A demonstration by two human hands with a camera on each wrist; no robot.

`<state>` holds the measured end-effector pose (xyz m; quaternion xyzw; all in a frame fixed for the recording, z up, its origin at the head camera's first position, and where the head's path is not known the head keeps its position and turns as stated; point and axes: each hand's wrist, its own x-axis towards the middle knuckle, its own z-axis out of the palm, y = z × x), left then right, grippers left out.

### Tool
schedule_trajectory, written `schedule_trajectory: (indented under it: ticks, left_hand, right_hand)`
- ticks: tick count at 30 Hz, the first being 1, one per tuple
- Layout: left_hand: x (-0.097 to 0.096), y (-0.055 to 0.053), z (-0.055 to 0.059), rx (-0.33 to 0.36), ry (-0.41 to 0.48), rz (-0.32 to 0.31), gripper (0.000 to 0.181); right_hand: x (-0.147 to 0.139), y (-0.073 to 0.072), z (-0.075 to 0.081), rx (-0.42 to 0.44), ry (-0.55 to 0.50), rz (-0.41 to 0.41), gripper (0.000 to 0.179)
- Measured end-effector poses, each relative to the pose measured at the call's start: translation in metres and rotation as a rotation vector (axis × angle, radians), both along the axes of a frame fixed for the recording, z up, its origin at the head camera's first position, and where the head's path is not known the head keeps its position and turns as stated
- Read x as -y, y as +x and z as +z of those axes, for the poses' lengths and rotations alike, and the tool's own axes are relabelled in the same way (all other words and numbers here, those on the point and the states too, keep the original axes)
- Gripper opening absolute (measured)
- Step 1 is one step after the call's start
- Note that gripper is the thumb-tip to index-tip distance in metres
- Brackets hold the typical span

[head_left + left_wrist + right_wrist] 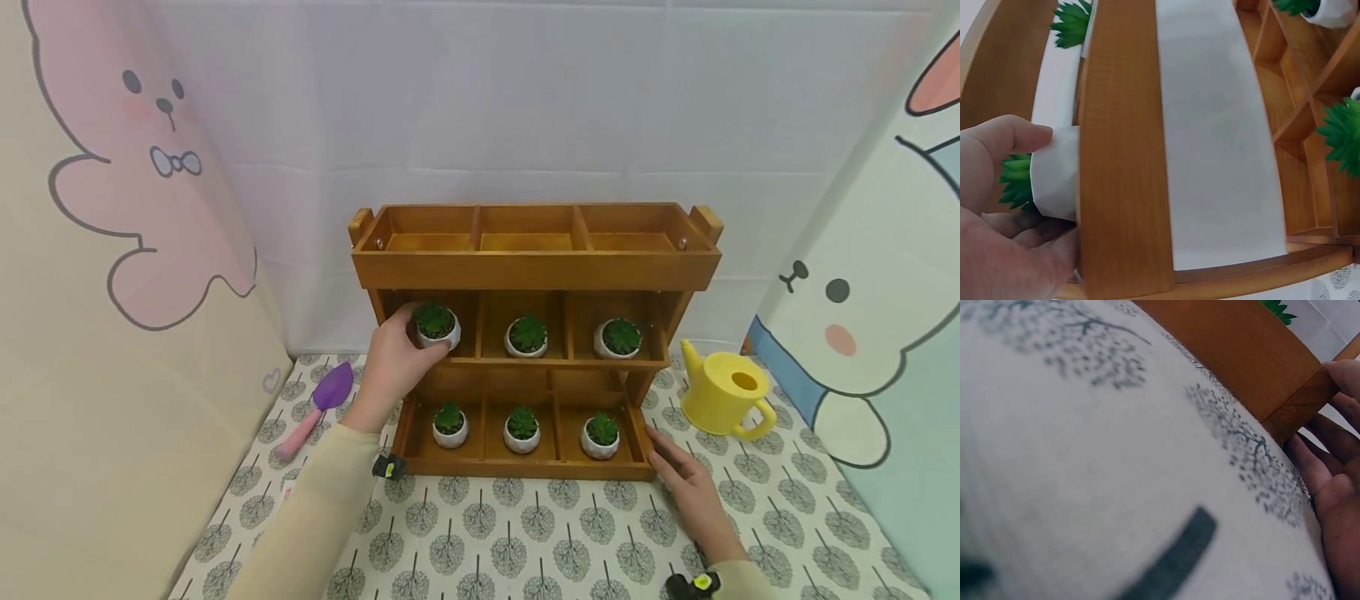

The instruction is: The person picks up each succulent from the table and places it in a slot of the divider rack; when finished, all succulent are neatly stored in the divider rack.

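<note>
My left hand [400, 354] grips a small white pot with a green succulent [437, 325] in the left compartment of the middle shelf. In the left wrist view, thumb and fingers wrap the white pot [1057, 175] from both sides, behind the wooden front board [1122, 156]. My right hand [688, 483] touches the lower right front corner of the wooden shelf [525, 468]. In the right wrist view, the fingers of the right hand [1341, 481] lie against the end of the wooden tray [1247, 356].
Two more potted succulents [527, 335] stand on the middle shelf, and three potted succulents [522, 427] on the bottom one. The top tray [536, 271] has three compartments. A yellow watering can [716, 392] stands right of the shelf; a purple trowel with a pink handle [330, 390] lies left.
</note>
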<state>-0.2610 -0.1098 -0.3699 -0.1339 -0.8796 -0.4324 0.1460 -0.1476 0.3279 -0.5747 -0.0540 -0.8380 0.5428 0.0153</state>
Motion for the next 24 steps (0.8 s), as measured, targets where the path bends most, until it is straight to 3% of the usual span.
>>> schedule_trajectory:
  ticks: [11,24]
  left_hand:
    - [-0.003,-0.016,-0.005,0.051,-0.046,0.016,0.063]
    - [-0.006,-0.014,0.003,0.098,-0.097,-0.003,0.067]
  right_hand:
    - [0.0,0.001,-0.003,-0.041,-0.038,0.01,0.06]
    - [-0.003,0.001,-0.007,-0.05,-0.018,0.006,0.06]
